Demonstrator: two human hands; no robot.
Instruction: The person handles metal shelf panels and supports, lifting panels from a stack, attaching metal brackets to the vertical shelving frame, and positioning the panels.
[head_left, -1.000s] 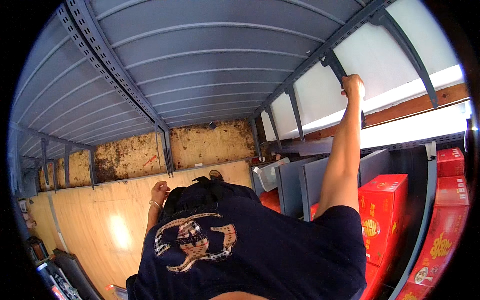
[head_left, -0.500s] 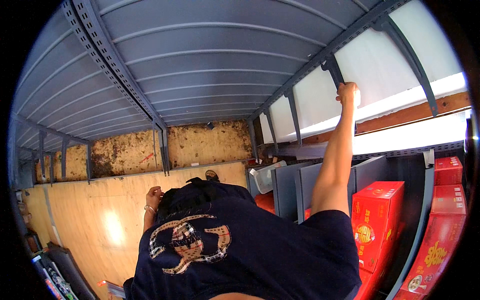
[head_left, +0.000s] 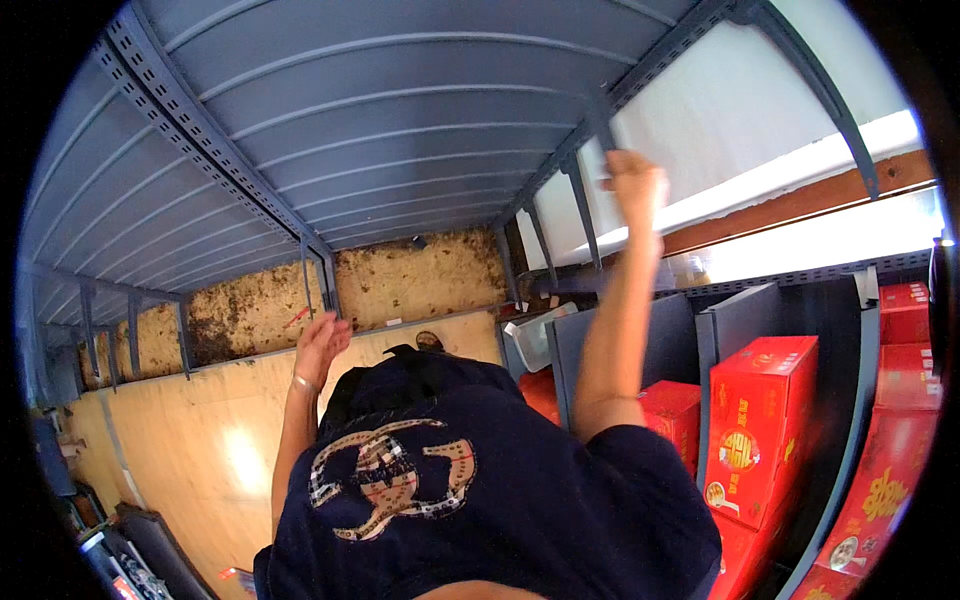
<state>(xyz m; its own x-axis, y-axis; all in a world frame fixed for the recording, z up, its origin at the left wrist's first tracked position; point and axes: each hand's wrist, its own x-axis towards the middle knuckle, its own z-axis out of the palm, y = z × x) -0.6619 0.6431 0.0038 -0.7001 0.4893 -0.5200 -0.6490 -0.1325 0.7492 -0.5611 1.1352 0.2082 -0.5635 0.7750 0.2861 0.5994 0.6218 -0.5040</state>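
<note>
My right hand [head_left: 637,188] is raised beside the front edge of the grey metal shelving and closed round a dark grey shelf bracket [head_left: 601,118]. Motion smears both, and the lower part of the bracket is hidden by the hand and forearm. Similar brackets hang in a row along the same edge, one [head_left: 580,212] farther along and a larger one [head_left: 815,85] to the right. Lower down on the left, my left hand [head_left: 320,345] is held above the wooden floor, fingers loosely bent and apart, with nothing visible in it.
Grey ribbed shelf panels [head_left: 400,110] and a slotted upright [head_left: 200,150] fill the upper view. Red printed boxes [head_left: 762,420] stand between grey dividers [head_left: 735,330] on the right. A clear plastic bin [head_left: 538,340] sits near them. Stained board [head_left: 420,285] lies beyond the wooden floor [head_left: 190,440].
My right hand has moved left with the bracket, out of its place in the row. My left hand has come up and forward, its fingers more extended. The view has shifted slightly.
</note>
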